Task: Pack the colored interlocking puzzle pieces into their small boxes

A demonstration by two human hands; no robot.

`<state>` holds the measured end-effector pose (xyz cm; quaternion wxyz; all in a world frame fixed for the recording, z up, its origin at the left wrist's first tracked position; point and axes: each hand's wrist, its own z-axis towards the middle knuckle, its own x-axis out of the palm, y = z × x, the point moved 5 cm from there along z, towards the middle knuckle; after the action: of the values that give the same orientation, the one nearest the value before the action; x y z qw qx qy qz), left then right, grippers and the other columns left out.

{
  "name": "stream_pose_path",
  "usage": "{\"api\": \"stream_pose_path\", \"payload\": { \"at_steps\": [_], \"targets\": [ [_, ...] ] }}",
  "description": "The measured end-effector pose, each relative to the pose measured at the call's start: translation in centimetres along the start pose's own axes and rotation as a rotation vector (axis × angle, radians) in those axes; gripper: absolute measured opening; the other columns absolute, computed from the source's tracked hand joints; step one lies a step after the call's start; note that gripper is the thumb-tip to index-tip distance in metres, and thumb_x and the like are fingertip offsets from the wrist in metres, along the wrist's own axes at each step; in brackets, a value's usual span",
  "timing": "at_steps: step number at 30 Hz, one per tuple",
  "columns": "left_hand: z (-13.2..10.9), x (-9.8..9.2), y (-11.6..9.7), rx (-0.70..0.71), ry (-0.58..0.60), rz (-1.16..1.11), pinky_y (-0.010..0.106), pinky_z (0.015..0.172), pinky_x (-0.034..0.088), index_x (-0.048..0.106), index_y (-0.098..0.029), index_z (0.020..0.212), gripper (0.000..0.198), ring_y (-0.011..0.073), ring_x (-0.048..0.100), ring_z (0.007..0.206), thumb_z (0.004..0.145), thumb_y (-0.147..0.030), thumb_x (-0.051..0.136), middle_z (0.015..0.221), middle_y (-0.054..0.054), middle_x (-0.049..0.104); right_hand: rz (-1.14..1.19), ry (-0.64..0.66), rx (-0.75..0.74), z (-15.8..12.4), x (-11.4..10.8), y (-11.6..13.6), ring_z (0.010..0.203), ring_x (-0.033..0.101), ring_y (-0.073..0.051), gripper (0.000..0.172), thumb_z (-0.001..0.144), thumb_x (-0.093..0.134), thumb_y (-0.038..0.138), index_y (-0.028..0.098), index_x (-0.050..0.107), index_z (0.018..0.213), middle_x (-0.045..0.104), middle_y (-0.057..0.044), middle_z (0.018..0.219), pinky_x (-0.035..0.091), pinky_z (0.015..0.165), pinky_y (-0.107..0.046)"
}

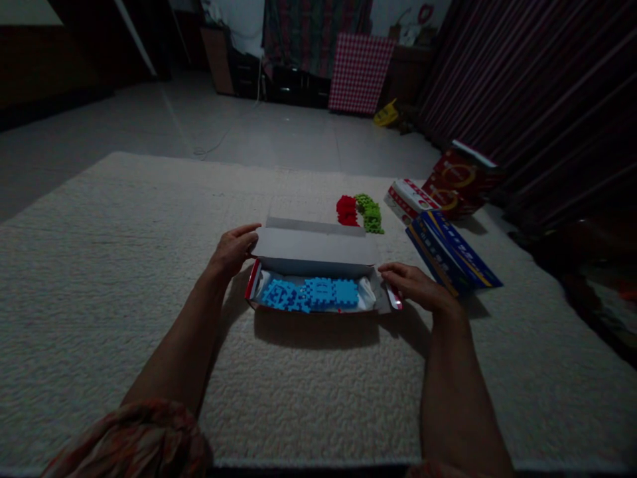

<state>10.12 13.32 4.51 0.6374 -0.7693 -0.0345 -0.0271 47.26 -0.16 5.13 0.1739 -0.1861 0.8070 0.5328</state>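
Observation:
A long cardboard box (253, 279) with a white inside and red edges lies on the quilted cover in front of me, its lid (313, 245) raised at the back. Light blue interlocking plastic pieces (321, 292) lie inside on white wrapping. My left hand (235, 249) grips the lid's left edge, thumb toward me and fingers behind it. At the other end, my right hand (411, 284) has its fingers closed about the box's right end flap (393, 297); its fingertips touch the box's back right corner.
Behind the box lie red pieces (347, 210) and green pieces (369, 214). Farther right are a red and white box (411, 199), red cartons (460, 179) and a blue printed sheet (452, 252). Tiled floor (164, 126) and cabinets (293, 86) lie beyond the cover.

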Motion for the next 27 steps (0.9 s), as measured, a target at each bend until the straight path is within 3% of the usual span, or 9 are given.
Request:
{"api": "stream_pose_path", "payload": {
  "at_steps": [5,9,12,15,18,23,27],
  "targets": [
    [0.0,0.1,0.1,-0.006,0.021,-0.001,0.025,0.054,0.048,0.067,-0.007,0.117,0.065,0.0141,0.056,0.061,0.053,-0.02,0.068,0.07,0.002,0.063,0.078,-0.059,-0.048,-0.2,0.2,0.4,0.057,0.048,-0.01,0.039,0.077,0.063,0.046,0.016,0.061,0.101,0.054,0.003,0.069,0.039,0.05,-0.023],
    [-0.1,0.2,0.1,-0.002,0.008,-0.013,0.025,0.053,0.048,0.067,-0.007,0.115,0.063,0.0147,0.057,0.061,0.053,-0.02,0.068,0.07,0.003,0.063,0.061,-0.008,-0.097,-0.8,0.1,0.6,0.066,0.059,-0.013,0.05,0.074,0.066,0.046,0.018,0.058,0.115,0.065,-0.006,0.098,0.048,0.055,-0.025],
    [0.0,0.1,0.1,-0.004,0.001,-0.031,0.025,0.053,0.049,0.068,-0.007,0.115,0.063,0.0146,0.058,0.061,0.053,-0.019,0.068,0.072,0.004,0.064,-0.09,0.091,-0.174,-1.6,-0.1,0.7,0.089,0.066,-0.021,0.059,0.074,0.068,0.04,0.02,0.054,0.128,0.058,-0.013,0.13,0.056,0.066,-0.031],
    [0.2,0.1,0.3,-0.003,0.01,-0.033,0.026,0.054,0.049,0.068,-0.007,0.116,0.063,0.0147,0.058,0.061,0.054,-0.019,0.068,0.072,0.004,0.064,-0.215,0.076,-0.273,-2.5,-0.7,1.1,0.118,0.059,-0.03,0.068,0.072,0.068,0.033,0.024,0.049,0.137,0.042,-0.013,0.149,0.059,0.081,-0.036],
    [0.2,0.0,0.3,-0.003,0.007,-0.039,0.026,0.054,0.05,0.068,-0.007,0.115,0.062,0.0149,0.059,0.061,0.055,-0.019,0.067,0.072,0.004,0.065,-0.329,0.064,-0.335,-3.3,-0.8,1.3,0.126,0.054,-0.032,0.076,0.071,0.066,0.029,0.025,0.043,0.144,0.036,-0.013,0.153,0.06,0.083,-0.039],
    [0.2,0.0,0.4,-0.005,0.002,-0.043,0.025,0.052,0.049,0.069,-0.007,0.113,0.06,0.0146,0.058,0.06,0.054,-0.018,0.067,0.07,0.003,0.064,-0.452,0.0,-0.453,-4.0,-0.2,1.5,0.127,0.052,-0.03,0.077,0.069,0.068,0.023,0.024,0.044,0.142,0.042,-0.012,0.147,0.053,0.099,-0.045],
    [0.3,-0.1,0.6,0.01,-0.004,-0.037,0.024,0.052,0.049,0.069,-0.007,0.114,0.061,0.0145,0.059,0.06,0.054,-0.018,0.067,0.071,0.004,0.065,-0.407,-0.007,-0.442,-4.0,0.2,1.4,0.123,0.055,-0.026,0.07,0.069,0.063,0.016,0.026,0.047,0.137,0.046,-0.01,0.141,0.056,0.095,-0.04]
  ]
}}
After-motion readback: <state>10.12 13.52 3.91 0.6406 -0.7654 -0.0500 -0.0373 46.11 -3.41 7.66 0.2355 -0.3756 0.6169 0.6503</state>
